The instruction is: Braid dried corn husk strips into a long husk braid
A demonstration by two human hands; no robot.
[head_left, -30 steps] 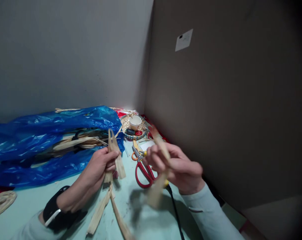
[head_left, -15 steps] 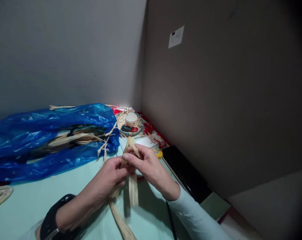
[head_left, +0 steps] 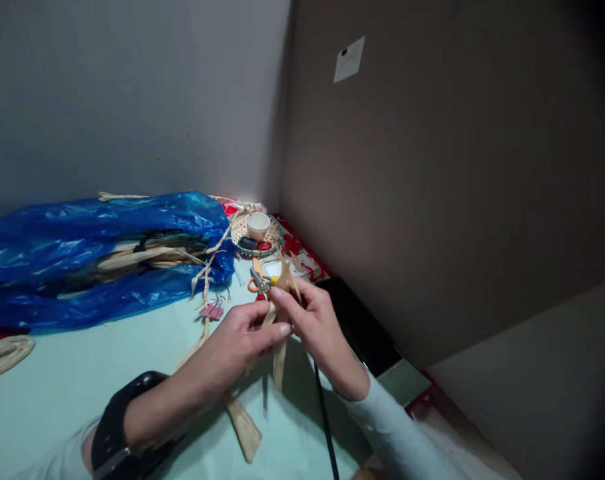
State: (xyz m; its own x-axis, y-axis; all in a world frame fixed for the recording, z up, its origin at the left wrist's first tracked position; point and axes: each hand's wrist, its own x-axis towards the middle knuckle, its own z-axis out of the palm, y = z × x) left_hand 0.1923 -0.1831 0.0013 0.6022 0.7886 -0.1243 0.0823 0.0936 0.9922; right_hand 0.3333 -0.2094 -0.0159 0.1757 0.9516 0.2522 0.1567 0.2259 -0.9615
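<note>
Pale dried plant-fibre strips [head_left: 286, 279] are pinched between my two hands over the table. My left hand [head_left: 245, 333] grips them from the left, thumb against the fold. From the right, my right hand [head_left: 316, 328] has thumb and fingers closed on the upper part, close to the left fingertips. One loose end [head_left: 279, 367] hangs below the hands, and a wider end [head_left: 245, 430] slants down under my left wrist. Just beyond the fingers lie orange-handled scissors [head_left: 252, 285] and a grey-jawed tool [head_left: 260, 280]. How the strips cross is partly hidden by my fingers.
A blue plastic bag [head_left: 197, 207] with dried fibres [head_left: 132, 257] covers the back left. A braided cord [head_left: 208, 267] and a pink binder clip [head_left: 213, 311] lie nearby. A white cup [head_left: 257, 225] sits in a woven tray [head_left: 238, 245]. At right are a black panel [head_left: 349, 313] and a black cable [head_left: 325, 413].
Both hands and the strips have shifted right, and the fold has turned in my fingers. The view has tilted slightly down. The scissors and pink clip now show.
</note>
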